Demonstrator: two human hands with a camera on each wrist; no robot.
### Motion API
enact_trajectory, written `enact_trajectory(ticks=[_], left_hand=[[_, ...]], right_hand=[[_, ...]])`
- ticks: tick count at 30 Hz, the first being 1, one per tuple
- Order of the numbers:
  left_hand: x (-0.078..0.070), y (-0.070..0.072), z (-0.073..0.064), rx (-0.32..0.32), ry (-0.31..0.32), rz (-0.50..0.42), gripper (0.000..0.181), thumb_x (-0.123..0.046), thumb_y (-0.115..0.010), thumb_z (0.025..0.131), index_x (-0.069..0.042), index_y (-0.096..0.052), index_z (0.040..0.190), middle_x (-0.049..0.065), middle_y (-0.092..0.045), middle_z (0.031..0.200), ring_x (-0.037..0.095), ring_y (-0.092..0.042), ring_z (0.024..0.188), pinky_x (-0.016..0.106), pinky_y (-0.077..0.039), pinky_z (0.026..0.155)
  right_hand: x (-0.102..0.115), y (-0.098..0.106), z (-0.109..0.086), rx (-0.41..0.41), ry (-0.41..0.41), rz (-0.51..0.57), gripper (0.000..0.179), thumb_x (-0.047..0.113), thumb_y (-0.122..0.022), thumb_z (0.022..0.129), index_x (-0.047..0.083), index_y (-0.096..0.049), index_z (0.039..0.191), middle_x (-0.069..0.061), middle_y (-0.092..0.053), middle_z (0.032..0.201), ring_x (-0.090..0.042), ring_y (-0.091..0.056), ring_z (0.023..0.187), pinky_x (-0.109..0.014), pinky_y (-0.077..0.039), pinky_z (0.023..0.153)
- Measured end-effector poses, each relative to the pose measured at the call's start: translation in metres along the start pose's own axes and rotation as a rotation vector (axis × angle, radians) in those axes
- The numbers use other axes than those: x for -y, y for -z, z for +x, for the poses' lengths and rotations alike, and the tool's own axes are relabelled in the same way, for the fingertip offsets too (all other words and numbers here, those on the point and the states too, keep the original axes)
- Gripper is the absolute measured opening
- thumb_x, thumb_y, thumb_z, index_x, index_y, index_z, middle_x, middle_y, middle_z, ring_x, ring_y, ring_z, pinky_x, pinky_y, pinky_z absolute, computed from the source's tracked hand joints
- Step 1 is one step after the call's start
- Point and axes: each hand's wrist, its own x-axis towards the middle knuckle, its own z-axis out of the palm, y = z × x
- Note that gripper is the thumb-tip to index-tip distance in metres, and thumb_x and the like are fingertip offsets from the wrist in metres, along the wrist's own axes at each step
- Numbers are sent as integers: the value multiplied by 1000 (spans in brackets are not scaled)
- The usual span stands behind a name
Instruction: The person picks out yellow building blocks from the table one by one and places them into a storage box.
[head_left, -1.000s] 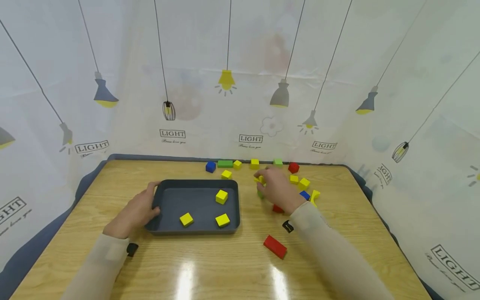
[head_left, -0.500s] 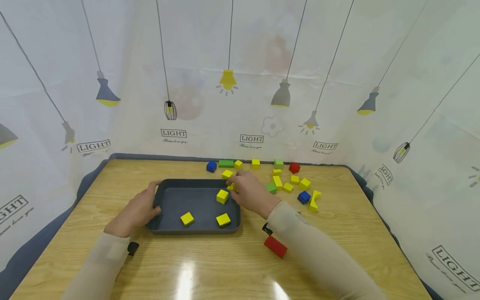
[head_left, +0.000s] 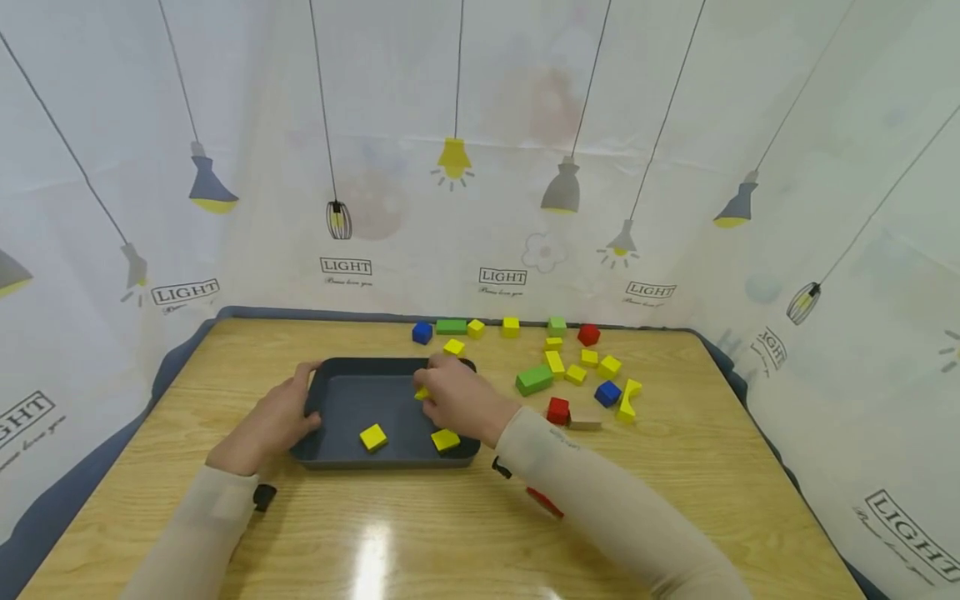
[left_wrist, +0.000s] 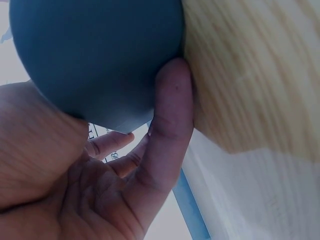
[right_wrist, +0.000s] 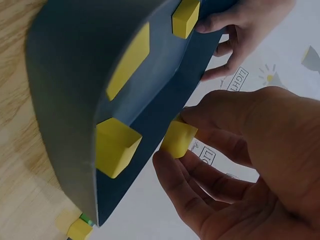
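Observation:
My left hand (head_left: 268, 423) grips the left end of a dark grey tray (head_left: 360, 462), its thumb over the rim and its other fingers outside. In the left wrist view, the tray wall (left_wrist: 100, 55) fills the space between thumb and fingers. Above the tray's right half, my right hand (head_left: 465, 398) pinches a yellow block (right_wrist: 178, 138) between thumb and fingertips. Lying inside are yellow blocks, one near the front middle (head_left: 373, 437) and one near the front right (head_left: 445, 440). A third yellow block (right_wrist: 116, 147) shows inside in the right wrist view; my right hand hides it in the head view.
Right of the tray lie several loose blocks, among them a green block (head_left: 534, 380), a red cube (head_left: 558, 410), a blue cube (head_left: 608, 393) and a yellow arch (head_left: 629, 401). A row including a blue cube (head_left: 422, 332) lines the back edge. My right sleeve partly covers a red block (head_left: 544, 502).
My right hand has moved left from the loose blocks, over the tray's right rim, carrying the yellow block to above the tray. The left hand and tray have stayed in place.

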Motion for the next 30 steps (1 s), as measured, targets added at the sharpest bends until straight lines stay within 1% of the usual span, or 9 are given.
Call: enact_trajectory(ticks=[2, 6, 9, 12, 19, 22, 25, 30], left_hand=[[0, 1, 0, 1, 3, 4, 90, -2, -81, 105, 11, -24, 174, 50, -60, 153, 59, -73, 129, 67, -63, 103], [-2, 2, 0, 4, 12, 10, 90, -2, -80, 105, 12, -23, 173, 50, -59, 154, 60, -72, 132, 66, -63, 104], [-3, 3, -1, 6, 16, 15, 89, -2, -79, 106, 12, -23, 173, 50, -59, 155, 59, -73, 132, 66, -63, 104], [-4, 3, -1, 8, 14, 19, 89, -2, -79, 105, 12, -23, 173, 50, -60, 154, 59, -73, 131, 65, -64, 103], [-7, 3, -1, 14, 20, 13, 89, -3, -79, 106, 12, -23, 174, 50, -58, 156, 59, -73, 131, 66, -64, 104], [-6, 2, -1, 18, 27, 11, 90, -3, -79, 106, 11, -22, 174, 50, -57, 157, 59, -73, 132, 66, -64, 104], [-4, 2, 0, 20, 31, 10, 90, -3, -79, 106, 10, -22, 175, 50, -56, 158, 58, -73, 131, 65, -64, 103], [-3, 1, 0, 17, 26, 11, 90, -3, -79, 106, 11, -22, 175, 50, -57, 157, 57, -75, 128, 64, -64, 101]], right_hand=[[3, -2, 3, 23, -3, 3, 31, 13, -80, 110, 7, -83, 141, -12, -76, 133, -21, -71, 112, -30, -66, 96], [7, -5, 8, 74, -8, -23, 33, 19, -80, 112, 10, -82, 144, -10, -77, 134, -22, -74, 117, -31, -66, 98], [8, -6, 9, 92, -11, -39, 35, 23, -81, 112, 11, -82, 145, -9, -78, 135, -23, -75, 118, -32, -66, 99], [7, -7, 8, 82, -15, -39, 35, 23, -82, 111, 11, -82, 144, -10, -78, 134, -22, -75, 115, -32, -66, 98], [2, 1, 2, 31, -11, -14, 34, 19, -81, 110, 9, -82, 143, -12, -77, 132, -19, -70, 105, -30, -65, 91], [-1, 2, 0, 13, -11, 10, 33, 17, -81, 110, 8, -81, 142, -13, -77, 135, -21, -71, 106, -33, -66, 93], [-6, 3, -5, -3, -30, 46, 34, 17, -81, 110, 7, -81, 143, -14, -77, 137, -23, -74, 110, -36, -67, 96], [-20, 8, -17, -22, -101, 87, 36, 18, -83, 109, 7, -81, 143, -14, -78, 139, -24, -73, 112, -36, -67, 96]])
